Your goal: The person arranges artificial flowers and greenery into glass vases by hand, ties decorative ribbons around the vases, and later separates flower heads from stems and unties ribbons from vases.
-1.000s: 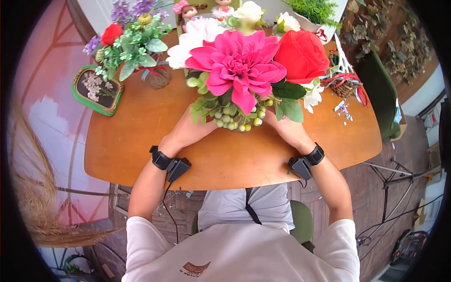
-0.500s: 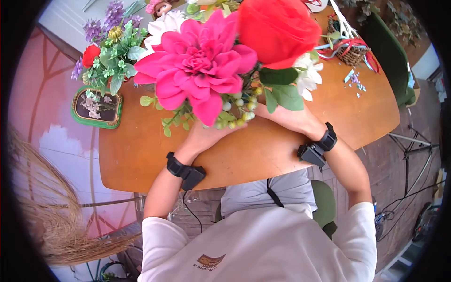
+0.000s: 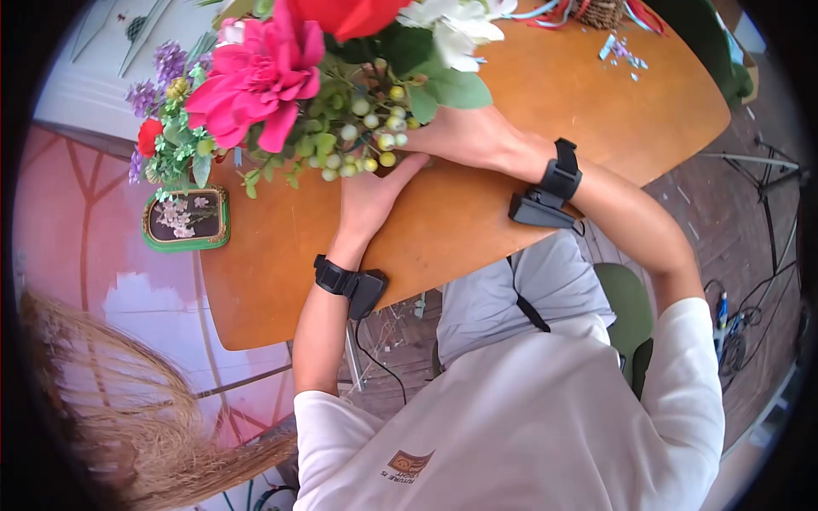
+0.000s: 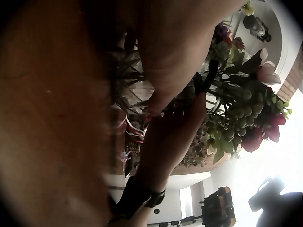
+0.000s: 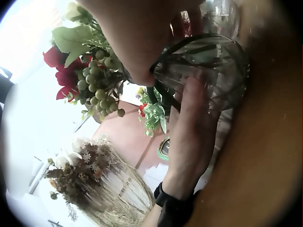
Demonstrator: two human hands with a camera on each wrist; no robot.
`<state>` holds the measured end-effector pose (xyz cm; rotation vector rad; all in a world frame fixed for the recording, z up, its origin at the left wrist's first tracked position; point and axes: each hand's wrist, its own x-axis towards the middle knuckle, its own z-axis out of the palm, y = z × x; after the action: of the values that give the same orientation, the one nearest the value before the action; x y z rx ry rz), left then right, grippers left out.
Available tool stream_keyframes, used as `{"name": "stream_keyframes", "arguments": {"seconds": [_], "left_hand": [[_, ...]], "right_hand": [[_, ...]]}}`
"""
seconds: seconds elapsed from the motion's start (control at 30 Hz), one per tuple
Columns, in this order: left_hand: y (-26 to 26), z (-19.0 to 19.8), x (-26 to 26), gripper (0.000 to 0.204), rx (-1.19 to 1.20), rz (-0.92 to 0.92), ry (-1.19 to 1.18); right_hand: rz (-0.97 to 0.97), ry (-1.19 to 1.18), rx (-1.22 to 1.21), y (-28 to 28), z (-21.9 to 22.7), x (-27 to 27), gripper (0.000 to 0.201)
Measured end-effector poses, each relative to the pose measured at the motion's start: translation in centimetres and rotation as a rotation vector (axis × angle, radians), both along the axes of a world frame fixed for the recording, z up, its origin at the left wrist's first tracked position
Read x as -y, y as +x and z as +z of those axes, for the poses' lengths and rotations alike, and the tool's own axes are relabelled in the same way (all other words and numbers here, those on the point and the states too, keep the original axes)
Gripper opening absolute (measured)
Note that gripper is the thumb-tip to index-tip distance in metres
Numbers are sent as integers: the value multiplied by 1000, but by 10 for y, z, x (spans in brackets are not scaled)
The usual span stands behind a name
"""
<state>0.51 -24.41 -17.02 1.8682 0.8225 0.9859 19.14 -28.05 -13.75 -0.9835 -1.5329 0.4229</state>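
Between both hands stands a clear glass vase [image 5: 232, 61] with a flower bouquet in it. The bouquet shows a pink dahlia [image 3: 256, 81], a red rose [image 3: 354, 13], white blossoms [image 3: 460, 34] and green berries [image 3: 360, 107]. My left hand [image 3: 366, 200] holds the vase's rounded side, its thumb lying along the glass in the right wrist view. Higher up, my right hand [image 3: 464, 136] grips around the vase's neck, where the stems come out. In the head view leaves and berries hide the vase and most fingertips.
Left of the bouquet is a second arrangement with purple flowers [image 3: 170, 61]. A green-edged picture frame [image 3: 223, 223] lies at the table's left edge. Scraps [image 3: 626, 55] and a wicker basket with ribbons [image 3: 601, 12] are on the wooden table [image 3: 545, 85]. Dried grass [image 3: 128, 366] hangs at left.
Both hands and the bouquet have shifted left across the table, close to the purple flowers. The head view has turned, and the left thumb now shows below the berries.
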Motion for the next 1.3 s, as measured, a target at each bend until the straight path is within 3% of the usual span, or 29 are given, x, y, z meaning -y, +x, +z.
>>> {"name": "stream_keyframes", "arguments": {"seconds": [0.1, 0.13, 0.23, 0.57, 0.7, 0.77, 0.9, 1.03, 1.1, 1.17, 1.2, 1.23, 1.3], "left_hand": [[-5, -8, -5, 46, -62, -70, -23], [-3, 8, -2, 46, -113, -51, -39], [-2, 6, -2, 49, -22, -77, -100], [-8, 5, -7, 50, -44, -76, -158], [-11, 0, -13, 39, 14, -98, -142], [-16, 5, -14, 36, -98, -81, -218], [-24, 7, -20, 33, -242, -45, -159], [-36, 3, -35, 50, -245, -130, -165], [-43, -6, -46, 31, -312, -104, 36], [-51, -19, -68, 38, -442, -177, 110], [-54, -22, -79, 50, -435, -261, 22], [-61, -44, -99, 45, -412, -302, 80], [-65, -36, -101, 48, -59, -337, -154]], "right_hand": [[27, 89, -1, -2, -6, 1, 39], [18, 61, 8, 1, 3, 0, 35], [-83, 69, 122, -1, 0, -2, 39], [-43, -7, 164, 3, -3, -9, 51], [-70, 76, 183, 9, -2, -11, 58], [27, -33, 141, 9, 3, -8, 61], [-6, 81, 170, 9, 0, -9, 49], [35, 67, 173, 7, -6, -14, 36], [12, 184, 148, 5, -9, -21, 34], [150, -44, 154, 12, -3, -11, 40], [98, 35, 188, 12, 3, -7, 42], [45, 112, 215, 11, 6, -5, 44], [22, 138, 271, 11, 8, -7, 66]]}}
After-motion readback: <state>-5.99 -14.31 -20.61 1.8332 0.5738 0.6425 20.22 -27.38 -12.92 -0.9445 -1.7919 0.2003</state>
